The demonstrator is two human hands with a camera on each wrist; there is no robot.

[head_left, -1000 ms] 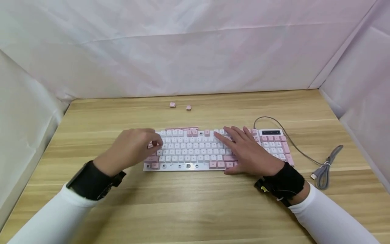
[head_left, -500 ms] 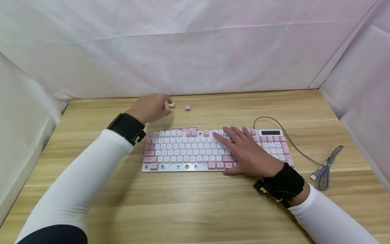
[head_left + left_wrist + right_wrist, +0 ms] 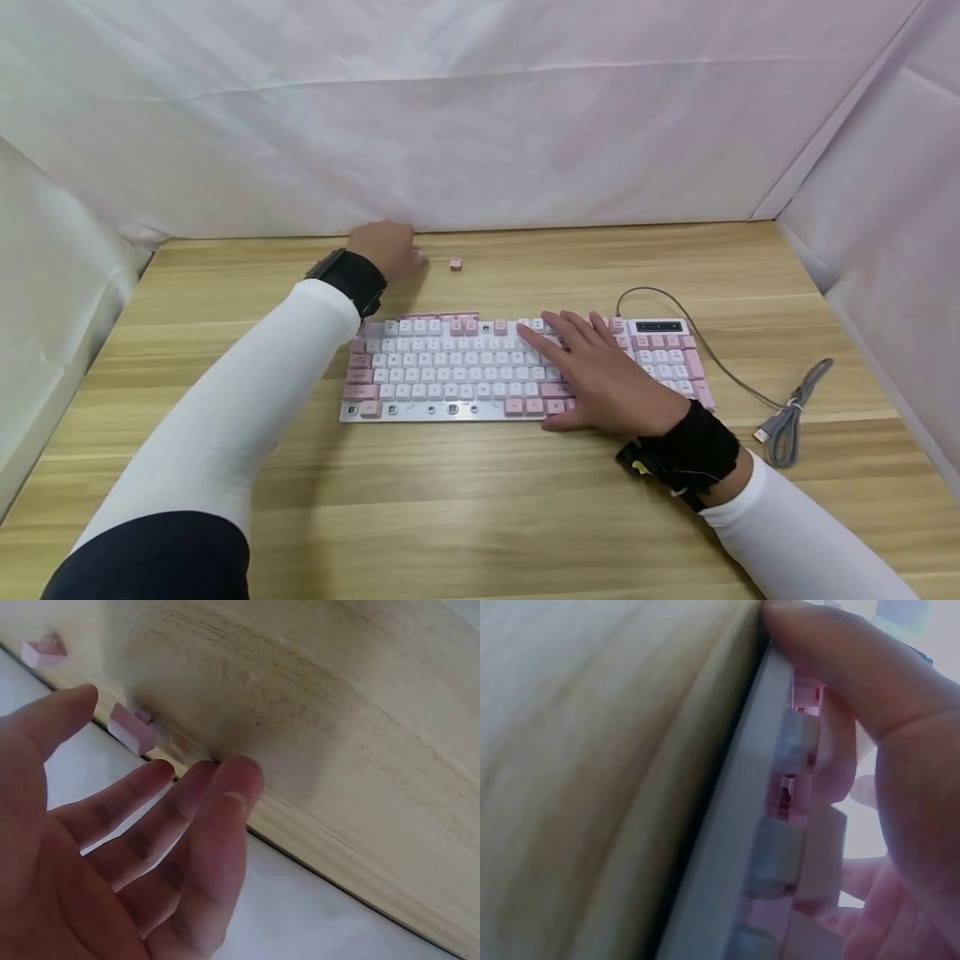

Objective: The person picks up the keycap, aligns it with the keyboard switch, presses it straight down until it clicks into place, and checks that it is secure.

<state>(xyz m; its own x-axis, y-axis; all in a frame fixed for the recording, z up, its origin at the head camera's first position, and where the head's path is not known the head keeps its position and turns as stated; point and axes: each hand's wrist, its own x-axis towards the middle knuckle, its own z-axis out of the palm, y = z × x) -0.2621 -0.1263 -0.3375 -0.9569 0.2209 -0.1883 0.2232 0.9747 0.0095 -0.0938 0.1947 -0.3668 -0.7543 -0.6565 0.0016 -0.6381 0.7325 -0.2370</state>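
Note:
My left hand [image 3: 386, 248] reaches to the far edge of the table, with its fingers loosely bent. In the left wrist view a pink keycap [image 3: 133, 729] lies just beyond the fingertips, ungripped; in the head view the hand hides it. A second pink keycap [image 3: 456, 264] lies a little to the right. The white-and-pink keyboard [image 3: 442, 375] lies below them, with several keycaps off its bottom row and one off its top row. My right hand [image 3: 607, 375] rests spread over the keyboard's right part, its thumb at the front edge.
The keyboard's grey cable [image 3: 697, 329] curves right to a tied bundle [image 3: 787, 429] with its USB plug. White cloth [image 3: 480, 125] hangs behind the wooden table [image 3: 465, 500] and along both sides.
My left hand has left the keyboard's left end, moved away to the far table edge, and now covers the left keycap. My right hand has stayed on the keyboard.

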